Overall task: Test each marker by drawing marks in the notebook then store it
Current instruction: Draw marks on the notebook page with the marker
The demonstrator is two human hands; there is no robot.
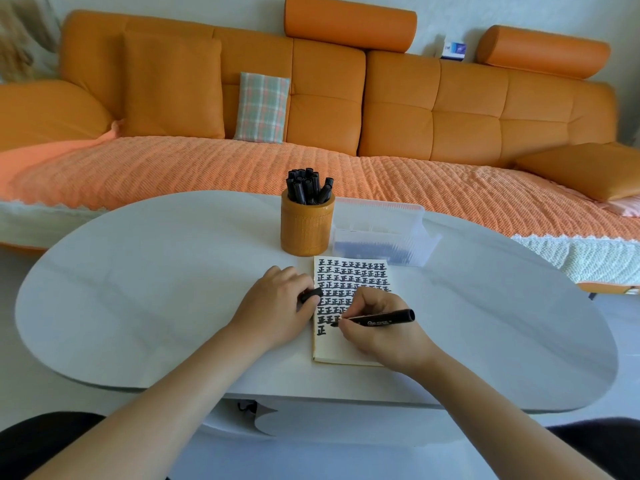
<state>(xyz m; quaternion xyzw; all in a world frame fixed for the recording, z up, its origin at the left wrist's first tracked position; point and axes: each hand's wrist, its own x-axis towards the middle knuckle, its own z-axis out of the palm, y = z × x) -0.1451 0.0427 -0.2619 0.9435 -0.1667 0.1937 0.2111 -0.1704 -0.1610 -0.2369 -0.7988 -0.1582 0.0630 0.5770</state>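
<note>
R hand (377, 327): thumb + forefinger pinched the black marker (381, 318) near its nib end, other fingers curled under it, heel of hand resting on the notebook (346, 355). Marker's long axis ran nearly level across the view, left-right. The nib pointed to the person's left, and the blunt tail stuck out right of the knuckles, tilted slightly up. The nib met the page just left of the fingertips, near the lowest rows of black marks. Those marks filled the page in rows above the fingers; one lone mark sat on the last row, left of the nib.

L hand (277, 306): fingers curled round a black cap (310, 294), one end poking out toward the notebook's left edge. The hand lay on the white table (138, 271) just beside that edge, close to the R hand but apart.

Beyond the fingers, past the top of the notebook: an orange pen cup (306, 226) stood upright, packed w/ black markers (308, 188), caps up. Just right of the cup was a clear plastic box (381, 230), contents too blurred to tell.

Farther back: an orange sofa (450, 109) w/ a plaid cushion (262, 107) leaning on its backrest.
</note>
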